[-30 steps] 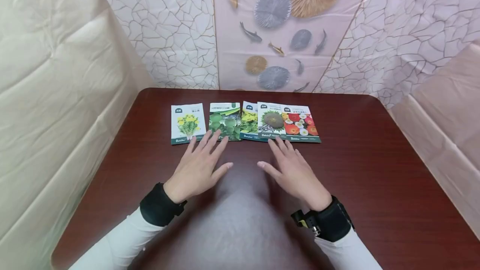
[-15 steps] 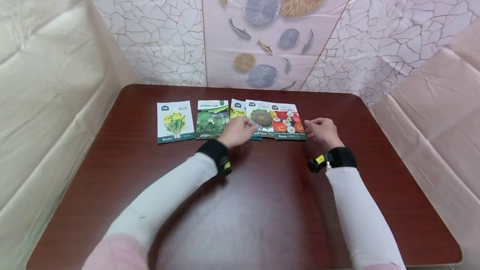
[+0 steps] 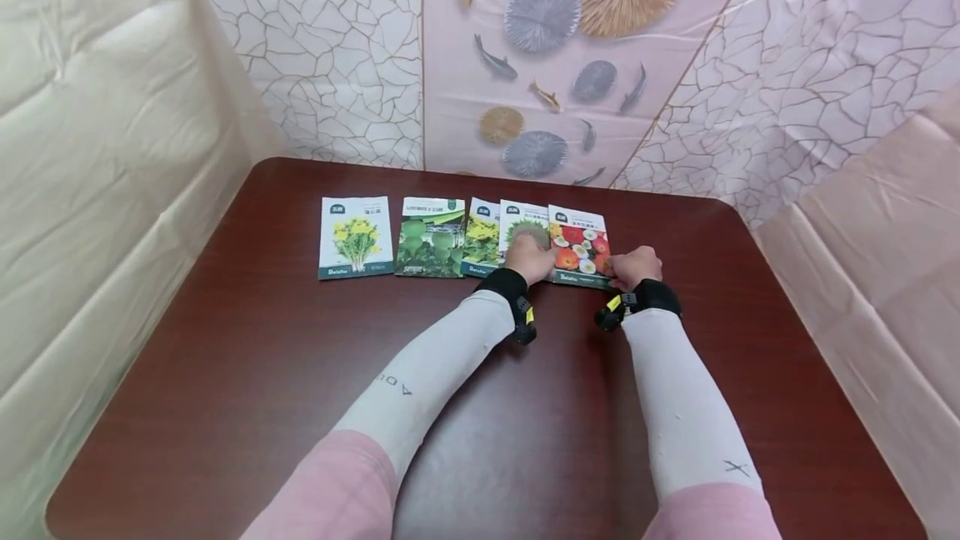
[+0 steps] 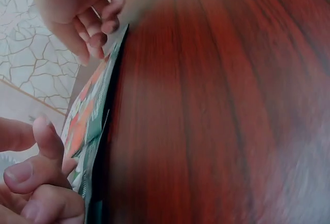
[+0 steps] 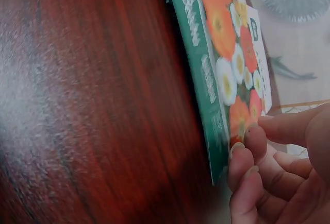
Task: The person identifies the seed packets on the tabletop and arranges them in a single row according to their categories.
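Note:
A seed packet with red, orange and white flowers (image 3: 580,248) lies at the right end of a row. My right hand (image 3: 636,266) is at its lower right edge, thumb and fingertips pinching it there. Over the seed packet with a sunflower head (image 3: 522,217) is my left hand (image 3: 529,258), which hides most of that packet's lower half. Its fingers are bent, with the tips close to the left edge of the red-flower packet; I cannot tell whether they grip it. In the left wrist view, the red-flower packet (image 4: 78,131) slants between both hands.
To the left lie a seed packet with yellow flowers (image 3: 482,238), a green-leaf packet (image 3: 431,242) and another yellow-flower packet (image 3: 356,240). The dark red-brown table (image 3: 300,373) has patterned cloth (image 3: 337,48) behind it and pale cloth (image 3: 112,190) at the left.
Both hands first spread flat in front of the packets, then reached forward. My left hand has shifted right onto the sunflower packet; the right has closed in on the red-flower packet, which now sits slightly turned.

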Tool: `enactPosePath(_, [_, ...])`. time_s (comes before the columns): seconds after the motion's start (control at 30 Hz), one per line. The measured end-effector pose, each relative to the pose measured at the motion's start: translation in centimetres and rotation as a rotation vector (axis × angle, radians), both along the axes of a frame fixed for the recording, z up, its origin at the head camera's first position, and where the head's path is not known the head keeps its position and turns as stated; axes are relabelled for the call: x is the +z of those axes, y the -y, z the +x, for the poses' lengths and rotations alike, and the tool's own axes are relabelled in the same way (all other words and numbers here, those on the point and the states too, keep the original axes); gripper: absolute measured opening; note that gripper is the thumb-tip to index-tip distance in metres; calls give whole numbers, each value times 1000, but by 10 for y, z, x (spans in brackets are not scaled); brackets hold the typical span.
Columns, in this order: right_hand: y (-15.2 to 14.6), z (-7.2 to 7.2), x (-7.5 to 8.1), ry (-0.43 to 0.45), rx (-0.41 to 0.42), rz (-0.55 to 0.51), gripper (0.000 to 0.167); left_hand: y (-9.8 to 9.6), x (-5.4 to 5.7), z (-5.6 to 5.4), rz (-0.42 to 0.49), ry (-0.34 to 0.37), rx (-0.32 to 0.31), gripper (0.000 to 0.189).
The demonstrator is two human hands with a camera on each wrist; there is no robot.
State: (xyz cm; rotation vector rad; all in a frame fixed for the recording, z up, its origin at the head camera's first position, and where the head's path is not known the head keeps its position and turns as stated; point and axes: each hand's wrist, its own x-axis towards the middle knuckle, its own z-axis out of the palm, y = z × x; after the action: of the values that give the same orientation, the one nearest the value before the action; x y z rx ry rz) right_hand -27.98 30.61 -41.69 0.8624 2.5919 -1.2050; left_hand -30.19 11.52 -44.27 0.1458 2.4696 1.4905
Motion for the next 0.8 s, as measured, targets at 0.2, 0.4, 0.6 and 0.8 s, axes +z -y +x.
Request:
enactPosePath(0.2, [-5, -1, -9, -17, -42, 29, 41, -6, -2, -2, -23, 32, 33, 46])
enactPosePath(0.4, [-4, -2, -17, -2, -93, 50, 43, -6, -3, 1, 16, 62, 38, 45])
enactPosePath(0.6, [-3, -1, -17, -2, -136, -24, 44, -7, 5, 11, 59, 57, 94, 37])
enactPosePath(0.8, [-4, 4, -17, -26, -188, -128, 42, -11, 5, 15, 199, 143, 195, 20])
